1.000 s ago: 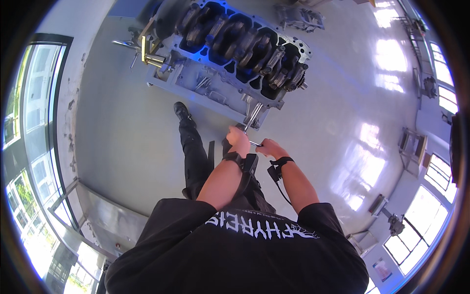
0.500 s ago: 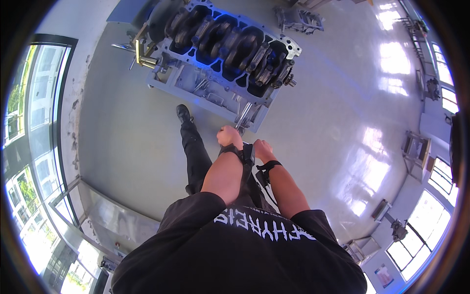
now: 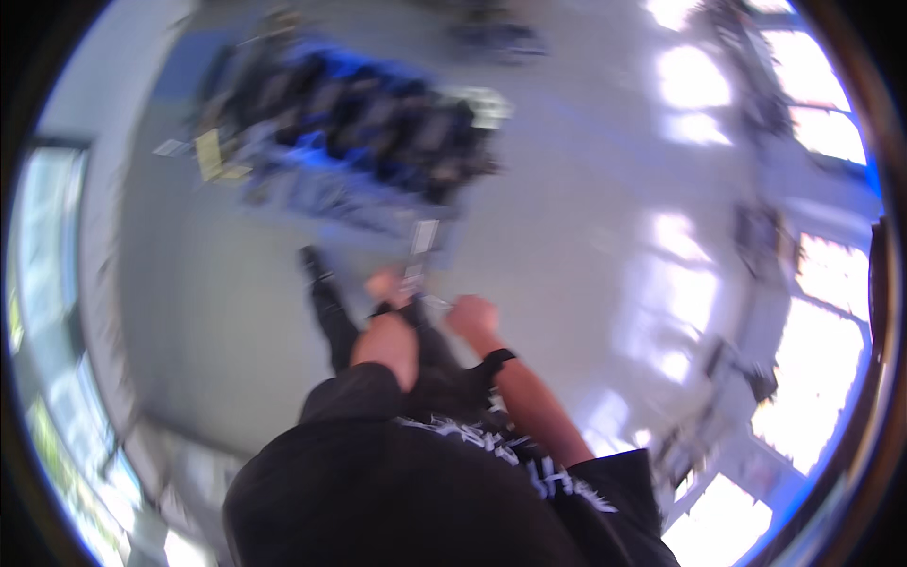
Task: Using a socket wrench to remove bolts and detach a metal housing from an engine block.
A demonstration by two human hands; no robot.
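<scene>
Head cam, v. blurry: R hand point(image 3: 472, 315) is balled up, fingers apparently closed round the outer end of a thin silver rod point(image 3: 436, 302), which sits btwn the hands. L hand point(image 3: 385, 285) is just L of a silver bar point(image 3: 424, 236); can't tell how far its fingers are open or if they've hold of anything. Bar's on the near side of the engine block point(image 3: 354, 118), twd its R end. Blk strap point(image 3: 499, 359) on R wrist.

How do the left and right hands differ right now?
The left hand sits beside the bright metal rod; the right hand is lower, farther right, apparently closed on the thin bar. The left hand's grip is too blurred to read; the right hand's fist outline is clearer. Both are bare.
</scene>
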